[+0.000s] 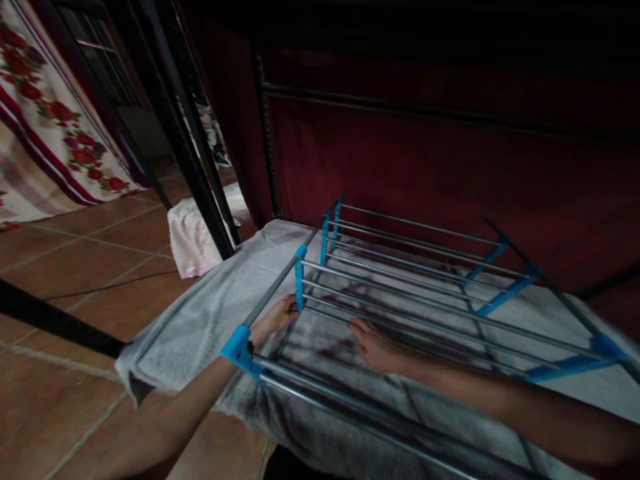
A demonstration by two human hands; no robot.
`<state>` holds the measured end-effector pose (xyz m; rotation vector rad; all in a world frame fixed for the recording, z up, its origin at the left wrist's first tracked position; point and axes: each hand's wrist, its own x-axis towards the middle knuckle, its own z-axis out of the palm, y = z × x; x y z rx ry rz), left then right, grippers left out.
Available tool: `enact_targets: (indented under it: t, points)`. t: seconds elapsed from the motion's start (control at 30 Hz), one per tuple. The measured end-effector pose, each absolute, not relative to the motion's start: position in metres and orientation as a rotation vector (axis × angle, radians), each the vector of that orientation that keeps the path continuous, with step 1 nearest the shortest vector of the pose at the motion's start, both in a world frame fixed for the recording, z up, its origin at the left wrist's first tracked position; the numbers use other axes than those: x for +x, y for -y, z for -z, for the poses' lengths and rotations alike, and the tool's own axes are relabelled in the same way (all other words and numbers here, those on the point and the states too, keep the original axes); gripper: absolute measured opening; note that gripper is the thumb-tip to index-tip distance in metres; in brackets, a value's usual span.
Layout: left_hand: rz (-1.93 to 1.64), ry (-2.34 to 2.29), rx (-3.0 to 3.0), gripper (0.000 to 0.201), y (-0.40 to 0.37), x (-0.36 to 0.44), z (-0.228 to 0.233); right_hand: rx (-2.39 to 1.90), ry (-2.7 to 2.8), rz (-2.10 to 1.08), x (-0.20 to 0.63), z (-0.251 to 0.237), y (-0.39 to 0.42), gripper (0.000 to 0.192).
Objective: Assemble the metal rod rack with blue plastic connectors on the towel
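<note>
Fingers [286,308] curled around rack bracket [299,280]

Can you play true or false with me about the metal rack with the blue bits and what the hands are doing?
1. The grey metal rack with blue plastic connectors lies on a grey towel. True.
2. The left hand is by a blue connector at the rack's side rail. True.
3. The right hand is holding a red cup. False: it rests on the rack's thin metal rods, holding no cup.
4. The floor is green carpet. False: it is reddish-brown tile.
5. A floral cloth with red flowers hangs at the far left. True.
6. The cloth behind the rack is bright yellow. False: it is dark red.
</note>
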<state>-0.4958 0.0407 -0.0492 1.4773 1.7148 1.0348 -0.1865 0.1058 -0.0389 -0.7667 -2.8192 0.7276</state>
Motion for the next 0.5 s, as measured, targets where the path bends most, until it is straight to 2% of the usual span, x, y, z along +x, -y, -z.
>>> enact_targets:
  t: [0.1,0.2,0.3,0.5]
  points:
    - [-0.987,-1.73,1.499,0.018,-0.042,-0.494,0.056,-0.956,2.755,-0.644,-0.214,0.066,-0.117,0.059]
    - [-0.986,-1.792,1.527,0.015,-0.043,-0.493,0.06,-1.072,2.781,-0.56,-0.232,0.079,-0.127,0.05]
    - [-1.015,-1.79,1.521,0.017,-0.044,-0.494,0.065,-1.067,2.829,-0.539,-0.238,0.083,-0.134,0.037]
    - [-1.056,-1.752,1.461,0.016,-0.049,-0.495,0.073,-1.047,2.768,-0.624,-0.235,0.084,-0.144,0.033]
